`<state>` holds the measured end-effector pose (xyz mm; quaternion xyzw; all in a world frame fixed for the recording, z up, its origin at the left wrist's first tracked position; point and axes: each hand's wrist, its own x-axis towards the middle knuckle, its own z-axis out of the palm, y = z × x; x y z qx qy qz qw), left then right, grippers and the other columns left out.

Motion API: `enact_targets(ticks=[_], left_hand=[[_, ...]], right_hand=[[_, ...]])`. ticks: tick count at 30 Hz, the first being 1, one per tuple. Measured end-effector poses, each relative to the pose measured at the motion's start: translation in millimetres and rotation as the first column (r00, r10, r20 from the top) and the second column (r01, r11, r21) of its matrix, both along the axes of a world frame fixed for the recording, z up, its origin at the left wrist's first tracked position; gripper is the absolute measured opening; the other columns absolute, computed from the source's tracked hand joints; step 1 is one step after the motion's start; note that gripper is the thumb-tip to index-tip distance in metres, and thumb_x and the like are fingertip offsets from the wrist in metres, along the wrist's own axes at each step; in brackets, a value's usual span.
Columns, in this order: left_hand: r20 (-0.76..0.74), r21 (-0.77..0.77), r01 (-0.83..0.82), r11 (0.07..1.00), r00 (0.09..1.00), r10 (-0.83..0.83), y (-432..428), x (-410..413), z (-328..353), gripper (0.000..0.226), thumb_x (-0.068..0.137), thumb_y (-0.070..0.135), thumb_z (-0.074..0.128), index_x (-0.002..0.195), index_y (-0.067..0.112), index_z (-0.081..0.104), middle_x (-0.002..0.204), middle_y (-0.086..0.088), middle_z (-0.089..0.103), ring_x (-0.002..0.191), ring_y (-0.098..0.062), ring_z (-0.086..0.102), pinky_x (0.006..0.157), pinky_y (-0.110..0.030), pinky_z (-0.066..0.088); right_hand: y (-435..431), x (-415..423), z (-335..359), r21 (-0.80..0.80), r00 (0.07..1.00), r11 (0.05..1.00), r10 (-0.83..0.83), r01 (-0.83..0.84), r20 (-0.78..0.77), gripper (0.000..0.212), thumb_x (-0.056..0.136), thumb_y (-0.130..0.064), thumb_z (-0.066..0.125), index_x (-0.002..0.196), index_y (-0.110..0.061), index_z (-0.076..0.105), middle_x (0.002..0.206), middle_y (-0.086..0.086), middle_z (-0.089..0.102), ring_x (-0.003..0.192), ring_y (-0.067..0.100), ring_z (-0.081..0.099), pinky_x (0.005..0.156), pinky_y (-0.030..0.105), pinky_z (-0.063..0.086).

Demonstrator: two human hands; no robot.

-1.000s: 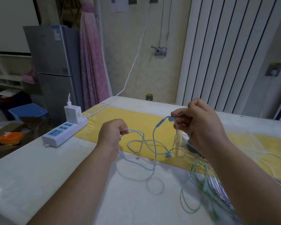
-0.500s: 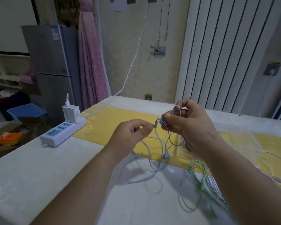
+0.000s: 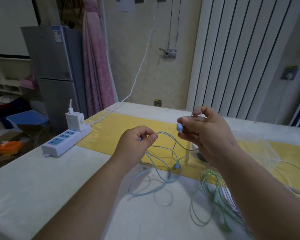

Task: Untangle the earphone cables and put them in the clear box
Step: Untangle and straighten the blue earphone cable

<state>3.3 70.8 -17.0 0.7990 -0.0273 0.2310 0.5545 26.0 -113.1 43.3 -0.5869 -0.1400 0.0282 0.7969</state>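
Hands raised apart, left hand [image 3: 135, 141], right hand [image 3: 203, 130] pinching blue cable [image 3: 164, 163]

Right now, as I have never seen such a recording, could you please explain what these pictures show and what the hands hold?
There is no machine here: a person works with two bare hands. The view comes from one camera worn on the person's head, looking forward and down. On the pale table lie a yellow mat, a white power strip with a charger plugged in, and a green earphone cable in loose loops. The left hand pinches the blue earphone cable; the right hand pinches one of its earbuds and a loop of it. The rest hangs down to the table, tangled.
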Motion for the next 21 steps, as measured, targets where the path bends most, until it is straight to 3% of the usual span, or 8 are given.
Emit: enact_targets(ticks=[4,9,11,13,16,18,21], left_hand=[[-0.009,-0.142,-0.077,0.987,0.997,0.076,3,2,2,0.018,0.072,0.027,0.062,0.075,0.01,0.066,0.085,-0.022,0.063,0.073,-0.016,0.05,0.068,-0.03,0.039],[0.015,-0.249,-0.129,0.96,0.99,0.137,10,5,2,0.015,0.067,0.024,0.06,0.071,0.01,0.06,0.069,0.003,0.055,0.068,-0.012,0.047,0.067,-0.03,0.038],[0.015,-0.289,-0.109,0.951,0.993,0.119,11,5,2,0.009,0.069,0.022,0.061,0.07,0.013,0.061,0.068,0.001,0.058,0.066,-0.016,0.051,0.067,-0.033,0.042],[0.018,-0.317,-0.078,0.945,0.996,0.089,11,6,1,0.008,0.076,0.015,0.065,0.07,0.015,0.061,0.068,-0.004,0.06,0.06,-0.019,0.055,0.062,-0.031,0.046],[0.026,-0.228,-0.092,0.969,0.995,0.1,10,6,-1,0.017,0.089,0.005,0.062,0.076,0.016,0.063,0.066,-0.002,0.06,0.051,-0.013,0.051,0.051,-0.026,0.041],[0.034,-0.198,-0.094,0.976,0.994,0.103,9,6,-3,0.017,0.09,0.005,0.061,0.082,0.018,0.068,0.065,0.003,0.059,0.05,-0.007,0.049,0.052,-0.024,0.038],[0.039,-0.2,-0.092,0.976,0.994,0.102,10,6,-2,0.019,0.09,0.006,0.061,0.086,0.02,0.072,0.061,0.012,0.057,0.051,-0.002,0.047,0.054,-0.019,0.036]], right_hand=[[-3,2,5,0.15,0.989,0.978,-0.149,0.146,0.005,0.025,0.086,0.006,0.064,0.099,-0.01,0.049,0.083,0.016,0.065,0.063,0.02,0.066,0.054,0.026,0.057],[-11,4,9,0.181,0.938,0.927,-0.344,0.329,0.052,0.013,0.088,0.001,0.064,0.088,-0.01,0.056,0.077,0.008,0.066,0.062,0.019,0.068,0.062,0.025,0.058],[-14,5,10,0.083,0.929,0.933,-0.358,0.351,0.091,0.015,0.088,0.001,0.065,0.083,-0.009,0.055,0.075,0.009,0.066,0.058,0.017,0.069,0.063,0.027,0.06],[-15,8,8,-0.145,0.95,0.941,-0.289,0.304,0.119,0.015,0.086,0.002,0.066,0.081,-0.007,0.056,0.075,0.013,0.068,0.056,0.018,0.069,0.061,0.027,0.06],[-12,11,-4,-0.515,0.968,0.821,-0.184,0.247,0.17,0.01,0.083,0.0,0.07,0.08,-0.004,0.061,0.078,0.015,0.073,0.061,0.022,0.072,0.072,0.041,0.061],[-8,11,-10,-0.633,0.956,0.721,-0.154,0.282,0.251,0.011,0.082,-0.002,0.069,0.078,-0.009,0.063,0.074,0.007,0.074,0.062,0.018,0.073,0.076,0.046,0.06],[-4,11,-13,-0.687,0.946,0.659,-0.126,0.305,0.299,0.015,0.081,-0.003,0.068,0.074,-0.015,0.063,0.07,-0.001,0.072,0.061,0.012,0.07,0.072,0.041,0.06]])
